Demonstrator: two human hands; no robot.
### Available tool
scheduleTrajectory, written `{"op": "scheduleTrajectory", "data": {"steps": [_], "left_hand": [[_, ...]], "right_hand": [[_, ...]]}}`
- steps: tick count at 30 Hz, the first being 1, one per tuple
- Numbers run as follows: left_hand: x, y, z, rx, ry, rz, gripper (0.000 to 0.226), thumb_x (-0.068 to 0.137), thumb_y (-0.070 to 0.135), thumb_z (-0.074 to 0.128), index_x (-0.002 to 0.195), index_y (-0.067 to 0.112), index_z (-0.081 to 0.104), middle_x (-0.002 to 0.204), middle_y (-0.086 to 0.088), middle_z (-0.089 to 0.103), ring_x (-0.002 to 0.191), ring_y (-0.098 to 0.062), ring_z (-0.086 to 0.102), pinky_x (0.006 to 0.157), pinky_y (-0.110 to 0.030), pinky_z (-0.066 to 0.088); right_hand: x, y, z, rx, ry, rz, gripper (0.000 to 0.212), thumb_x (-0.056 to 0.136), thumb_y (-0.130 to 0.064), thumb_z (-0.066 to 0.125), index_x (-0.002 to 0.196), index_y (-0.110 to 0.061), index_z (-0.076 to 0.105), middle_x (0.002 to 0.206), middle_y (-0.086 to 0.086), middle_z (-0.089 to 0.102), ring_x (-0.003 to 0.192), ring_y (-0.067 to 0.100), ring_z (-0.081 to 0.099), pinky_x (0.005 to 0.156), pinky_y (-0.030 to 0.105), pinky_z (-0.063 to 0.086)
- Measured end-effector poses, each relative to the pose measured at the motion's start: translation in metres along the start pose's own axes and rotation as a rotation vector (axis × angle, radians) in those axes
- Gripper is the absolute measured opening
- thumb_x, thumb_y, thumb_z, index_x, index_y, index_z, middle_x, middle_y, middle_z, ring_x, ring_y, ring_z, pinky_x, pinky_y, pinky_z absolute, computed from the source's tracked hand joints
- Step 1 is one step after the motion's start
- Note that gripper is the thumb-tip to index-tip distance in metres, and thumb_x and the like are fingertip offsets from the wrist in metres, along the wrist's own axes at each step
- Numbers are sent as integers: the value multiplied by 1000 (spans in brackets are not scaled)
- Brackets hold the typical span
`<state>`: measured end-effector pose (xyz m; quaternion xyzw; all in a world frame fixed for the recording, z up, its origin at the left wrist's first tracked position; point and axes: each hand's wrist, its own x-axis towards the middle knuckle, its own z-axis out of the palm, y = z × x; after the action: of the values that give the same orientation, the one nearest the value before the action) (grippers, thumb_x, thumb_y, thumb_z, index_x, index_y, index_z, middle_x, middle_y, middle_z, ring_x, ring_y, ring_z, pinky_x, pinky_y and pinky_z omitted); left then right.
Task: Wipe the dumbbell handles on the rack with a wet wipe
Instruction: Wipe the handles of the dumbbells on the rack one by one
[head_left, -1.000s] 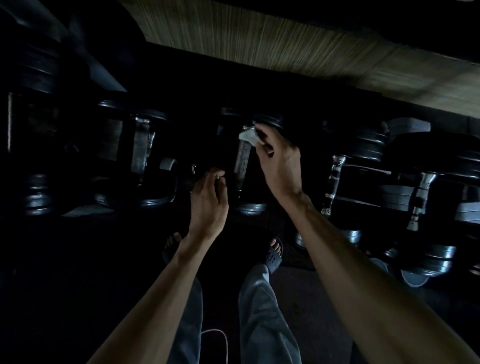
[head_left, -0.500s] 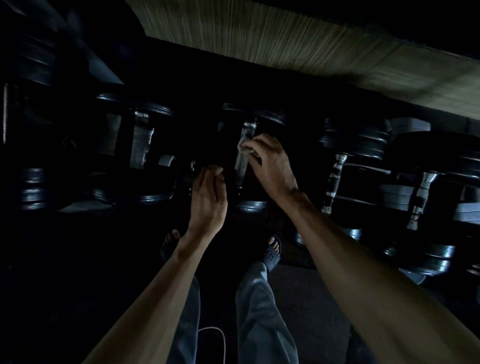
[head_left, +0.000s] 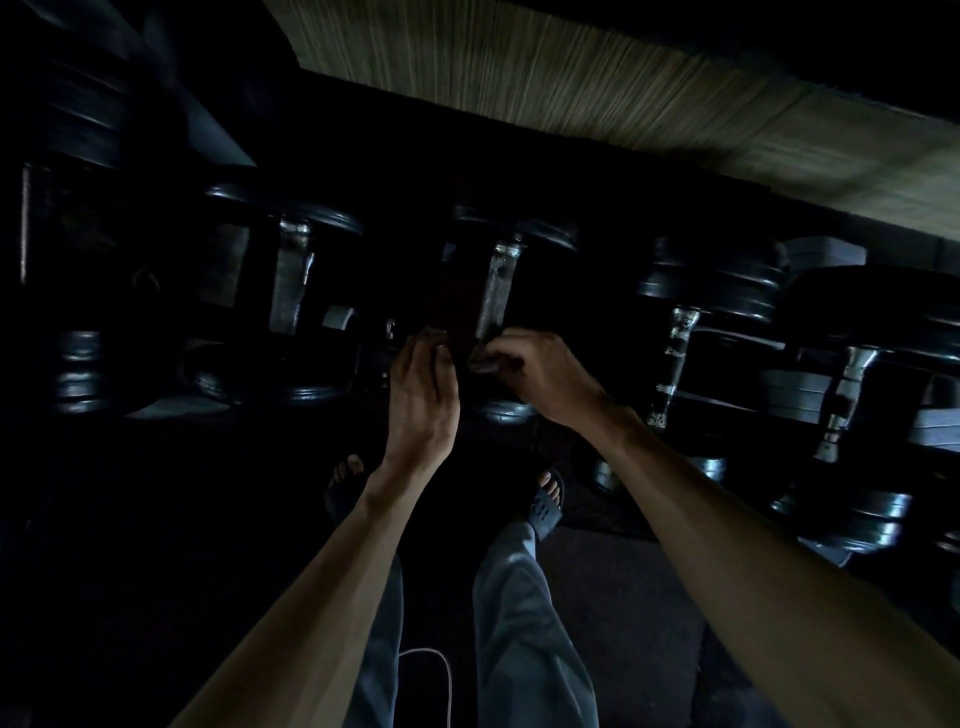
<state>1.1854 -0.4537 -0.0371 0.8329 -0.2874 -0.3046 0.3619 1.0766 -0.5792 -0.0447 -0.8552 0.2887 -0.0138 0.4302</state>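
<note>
Head view: right hand (head_left: 540, 376) fingers curl round the dumbbell handle (head_left: 496, 291) (wipe hidden); left hand (head_left: 421, 395) fingers relaxed.

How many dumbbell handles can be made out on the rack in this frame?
4. One at the left, one in the middle just above the right hand, one right of it, one at the far right. The darkness may hide more.

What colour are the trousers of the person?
Light grey trousers, seen best in the head view, the only one, though the scene is dim.
</note>
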Motion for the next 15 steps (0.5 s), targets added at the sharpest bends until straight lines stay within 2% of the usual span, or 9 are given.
{"op": "scheduleTrajectory", "data": {"steps": [2,4,5,7,8,9,11,15], "left_hand": [[-2,-3,0,42,2,38,40,100,18,33,116,-6,60,117,-23,63,110,-40,59,98,-52,47],[-1,-5,-1,51,-54,-12,59,96,37,26,128,-1,57,132,-20,57,126,-36,51,109,-44,39],[-1,-7,-1,49,-68,-32,62,96,39,24,132,0,55,136,-18,55,130,-33,48,111,-37,36],[0,-9,-1,42,-44,-10,52,99,32,26,129,3,57,131,-13,59,125,-27,52,106,-18,33],[1,-8,-1,35,-35,7,46,100,27,28,126,4,58,126,-12,61,120,-25,54,102,-14,33],[1,-7,0,23,-35,15,42,100,24,30,124,3,59,123,-12,62,116,-25,55,100,-17,36],[0,-6,0,-3,-13,38,36,101,18,32,118,2,59,114,-11,63,106,-23,56,95,-27,41],[-1,-3,0,-21,9,27,29,103,8,35,116,0,59,110,-11,63,98,-11,50,90,-23,38]], "right_hand": [[-4,0,-2,-27,-39,-5,22,84,5,72,103,-6,76,90,-13,56,78,-7,54,73,1,41],[3,-5,-3,-57,88,-29,20,83,4,73,100,-5,75,92,-12,55,80,-6,53,74,-2,38],[8,-6,-3,-68,179,-37,18,83,1,75,99,-6,74,93,-10,58,85,-4,56,76,-1,41],[15,-4,0,-90,298,-38,18,83,-5,77,101,-7,73,98,1,65,91,10,65,80,17,55],[14,-3,3,-118,302,-43,22,83,-5,77,105,-6,73,100,6,64,92,17,66,79,28,58],[9,-1,5,-158,290,-62,26,84,-5,76,110,-5,72,102,9,63,93,21,66,79,35,59],[-3,0,5,-183,252,-101,34,86,-6,75,120,-4,70,106,11,61,94,22,65,80,36,60],[-9,-2,4,-176,268,-117,33,88,-12,73,119,-2,70,105,12,63,91,20,67,77,35,61]]}}
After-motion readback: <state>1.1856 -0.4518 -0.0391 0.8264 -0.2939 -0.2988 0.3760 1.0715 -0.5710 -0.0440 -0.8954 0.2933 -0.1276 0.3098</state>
